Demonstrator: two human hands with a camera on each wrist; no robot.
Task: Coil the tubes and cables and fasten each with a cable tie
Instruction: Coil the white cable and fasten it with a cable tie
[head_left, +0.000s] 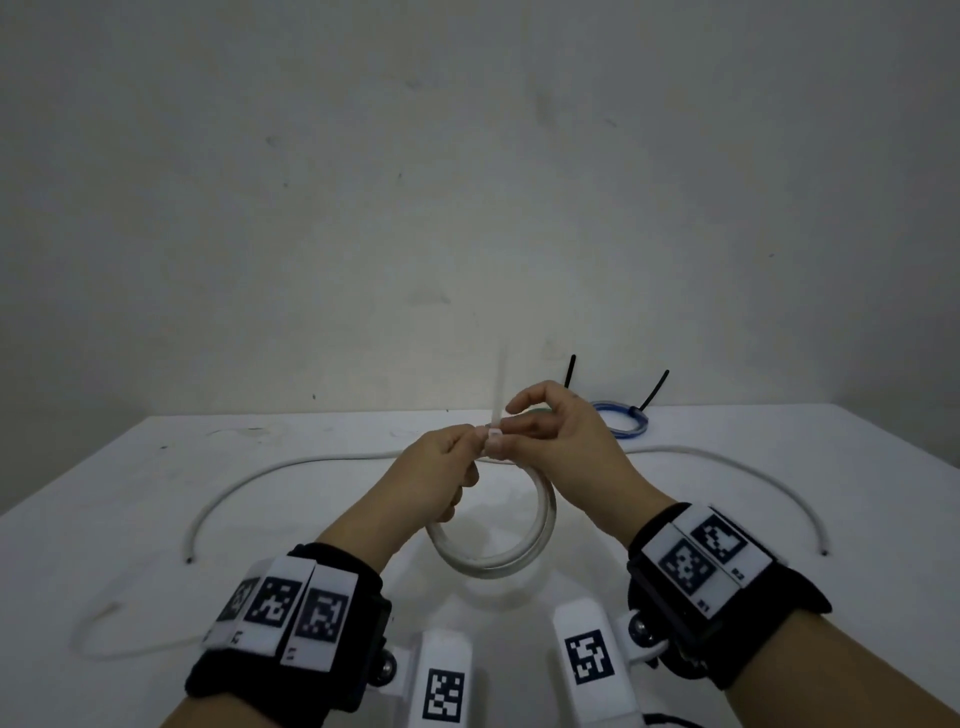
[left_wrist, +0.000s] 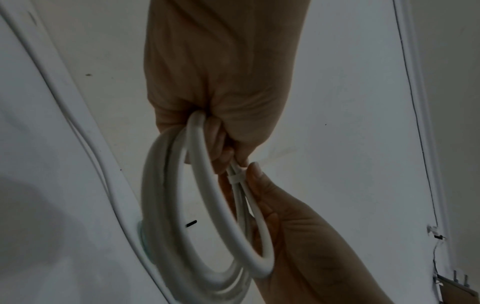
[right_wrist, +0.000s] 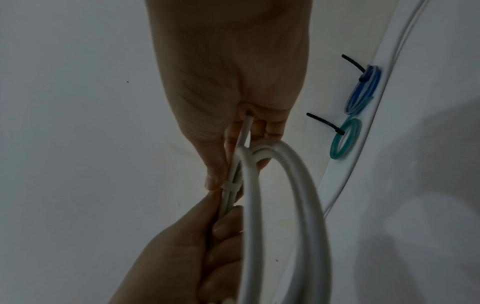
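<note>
White desk (head_left: 156, 519), pale wall behind: both hands bind a coiled white tube (head_left: 511, 551) held above it.
Left hand (head_left: 436, 478) curls round the coil; right hand (head_left: 561, 441) pinches the white cable tie (head_left: 496, 410) looped on it. Blue coil (head_left: 621, 418) lies behind, already tied.

Black wristbands (head_left: 291, 631), white tabs, black square-code markers.

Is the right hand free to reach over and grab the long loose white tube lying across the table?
Probably not yet: the right hand is pinching the white cable tie on the white coil; the loose tube lies unobstructed.
</note>
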